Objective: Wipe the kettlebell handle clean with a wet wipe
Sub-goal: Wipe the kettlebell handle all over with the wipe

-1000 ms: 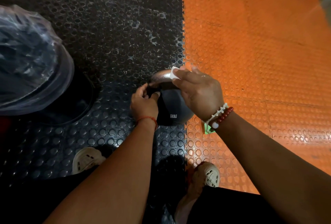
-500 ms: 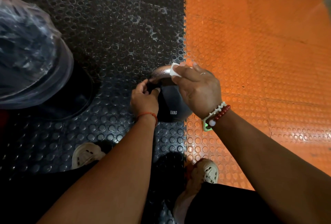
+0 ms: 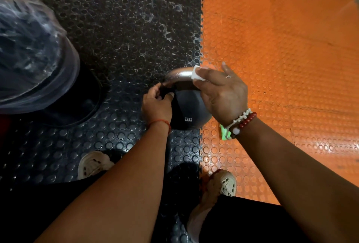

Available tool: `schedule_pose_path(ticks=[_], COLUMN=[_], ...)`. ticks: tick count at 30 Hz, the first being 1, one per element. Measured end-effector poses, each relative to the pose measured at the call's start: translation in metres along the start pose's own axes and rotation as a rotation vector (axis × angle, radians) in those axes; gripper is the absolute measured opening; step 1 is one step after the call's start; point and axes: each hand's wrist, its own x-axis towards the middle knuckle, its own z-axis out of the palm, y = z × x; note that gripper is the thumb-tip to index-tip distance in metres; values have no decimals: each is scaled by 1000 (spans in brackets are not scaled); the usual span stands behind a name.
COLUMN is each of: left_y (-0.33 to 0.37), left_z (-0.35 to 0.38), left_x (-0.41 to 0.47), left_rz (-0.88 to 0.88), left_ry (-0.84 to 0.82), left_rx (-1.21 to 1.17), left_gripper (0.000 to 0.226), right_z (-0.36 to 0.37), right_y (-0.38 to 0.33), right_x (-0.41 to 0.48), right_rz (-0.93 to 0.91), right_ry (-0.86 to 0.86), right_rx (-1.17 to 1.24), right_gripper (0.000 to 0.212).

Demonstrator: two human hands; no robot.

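Kettlebell (image 3: 191, 110) sits mid-frame on black mat (image 3: 116, 38), handle (image 3: 178, 76) tipped toward frame top, spanning left-right; body reads "12KG". Left hand (image 3: 156, 104) grips handle's left end; right hand (image 3: 223, 93) pinches wet wipe (image 3: 196, 74) against its right end.

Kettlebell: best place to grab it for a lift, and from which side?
Take the silver handle at the bare middle of its arch, coming from above and hooking through the loop. It arches over the round black body, which offers no edge. The right hand presses the wet wipe on its right end; the left hand holds its left base.
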Motion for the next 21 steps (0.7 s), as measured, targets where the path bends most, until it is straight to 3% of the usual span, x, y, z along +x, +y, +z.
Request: schedule_pose_path(ticks=[5,8,11,14,16,18,21], left_y=[1,1,-2,-4,-7,-9,-8], left_z=[0,0,0,-3,-4,-5,-5], left_x=[-1,-1,-1,2,5,6,6], left_rz=[1,-10,-19,-5,-19,-40,-43], left_ry=[3,1,0,-6,-27,-43,-38], left_rx=[-9,-21,-40,-33,-24,-55,-82], left_gripper=[40,40,40,39,40,41,41], right_z=[-4,-13,-17,-12,-6,2,21], right_y=[-5,-17,-49,-62,-59,-58,-64], right_x=[-7,-16,-18,-2,11,21,31], right_rz=[5,163,647,1450,1949,2172,2196], right_ry=[-5,-2,85,199,361,518,671], right_rx=[-15,59,365,701,1112,1499,1782], right_gripper=[16,19,17,14,10,10,14])
